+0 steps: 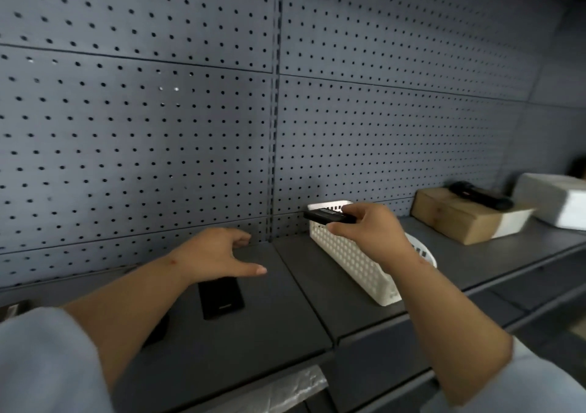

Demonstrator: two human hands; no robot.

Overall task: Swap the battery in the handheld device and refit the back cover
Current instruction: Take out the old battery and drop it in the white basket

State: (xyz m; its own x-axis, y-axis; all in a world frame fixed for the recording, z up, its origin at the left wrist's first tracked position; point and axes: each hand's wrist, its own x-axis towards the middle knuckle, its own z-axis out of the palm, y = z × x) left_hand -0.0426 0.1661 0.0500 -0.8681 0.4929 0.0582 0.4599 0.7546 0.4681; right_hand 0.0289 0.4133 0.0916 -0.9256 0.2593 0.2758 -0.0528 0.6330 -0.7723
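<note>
My right hand (367, 227) grips a flat black battery (328, 216) by one end and holds it above the far end of a white perforated basket (352, 260). A flat black piece, the device or its back cover (221, 297), lies on the dark shelf just below my left hand (218, 252). That hand hovers over the shelf with fingers spread and nothing in it. Another dark item (157, 333) lies partly hidden under my left forearm.
A grey pegboard wall (190, 127) backs the shelf (459, 254). At the right stand a cardboard box (456, 219) with a black handheld object (478, 195) on top and a white box (555, 203). Clear plastic wrap (285, 390) shows below the shelf front.
</note>
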